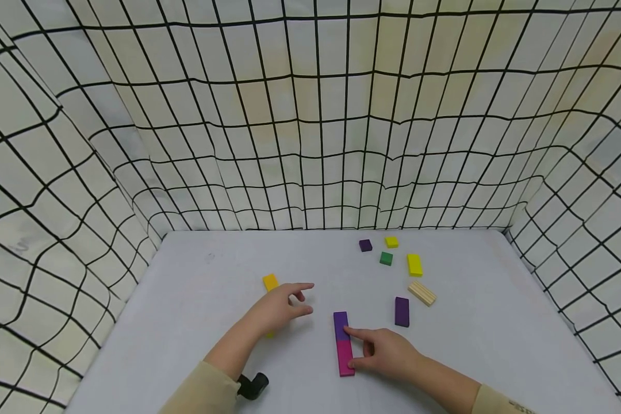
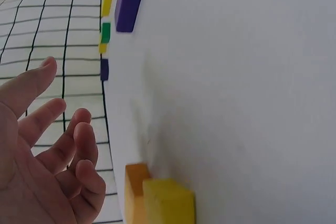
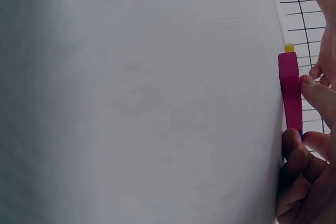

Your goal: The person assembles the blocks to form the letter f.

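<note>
A purple block (image 1: pixel 341 326) and a pink block (image 1: pixel 345 357) lie end to end, forming one strip on the white table. My right hand (image 1: pixel 388 352) is at the strip's right side. Its index fingertip touches the purple block and its thumb the pink one; in the right wrist view the thumb rests along the pink block (image 3: pixel 291 87). To the left, my left hand (image 1: pixel 279 309) hovers with loose fingers, holding nothing. Beneath it are an orange block (image 1: pixel 271 281) and a yellow block (image 2: pixel 169 203), partly hidden by the hand in the head view.
Right of the strip stands a dark purple block (image 1: pixel 402 311), with a small stack of wooden sticks (image 1: pixel 422 292) behind it. Farther back are yellow blocks (image 1: pixel 414 265), a green cube (image 1: pixel 386 258) and a dark cube (image 1: pixel 365 245). Black netting (image 1: pixel 318 121) over white cloth encloses the table (image 1: pixel 196 259).
</note>
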A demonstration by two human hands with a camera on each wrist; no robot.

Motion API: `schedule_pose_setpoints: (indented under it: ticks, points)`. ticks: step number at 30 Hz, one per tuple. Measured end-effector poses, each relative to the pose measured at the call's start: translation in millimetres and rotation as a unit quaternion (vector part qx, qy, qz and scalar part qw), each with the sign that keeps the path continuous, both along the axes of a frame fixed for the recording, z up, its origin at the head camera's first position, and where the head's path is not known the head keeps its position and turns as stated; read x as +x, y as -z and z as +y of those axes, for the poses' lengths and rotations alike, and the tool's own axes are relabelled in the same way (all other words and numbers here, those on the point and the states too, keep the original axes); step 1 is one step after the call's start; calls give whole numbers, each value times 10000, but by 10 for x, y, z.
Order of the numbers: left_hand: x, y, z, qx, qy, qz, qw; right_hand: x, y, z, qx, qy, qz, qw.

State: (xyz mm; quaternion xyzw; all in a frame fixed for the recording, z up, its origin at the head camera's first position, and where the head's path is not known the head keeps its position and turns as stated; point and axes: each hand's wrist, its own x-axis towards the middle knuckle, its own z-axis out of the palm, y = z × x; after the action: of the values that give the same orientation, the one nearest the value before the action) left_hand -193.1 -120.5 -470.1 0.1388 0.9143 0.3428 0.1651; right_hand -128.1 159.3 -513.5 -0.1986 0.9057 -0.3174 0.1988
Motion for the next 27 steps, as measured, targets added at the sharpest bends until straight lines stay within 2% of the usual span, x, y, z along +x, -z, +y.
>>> schedule_pose_setpoints:
  ticks: [8, 12, 21, 27]
  points:
    - [-37, -86, -231, -172, -639, 153, 9977, 22, 6, 4, -67, -15, -76, 9999]
    - [-65, -117, -313, -251, -856, 110, 9960, 22, 3, 6, -104, -38, -24, 9999]
    - [-193, -101, -472, -513, -981, 23, 9938, 21, -9, 4, -146, -23, -13, 9999]
    - [-300, -61, -564, -635, -990, -211, 9928, 17, -4, 5, -164, -30, 34, 9999]
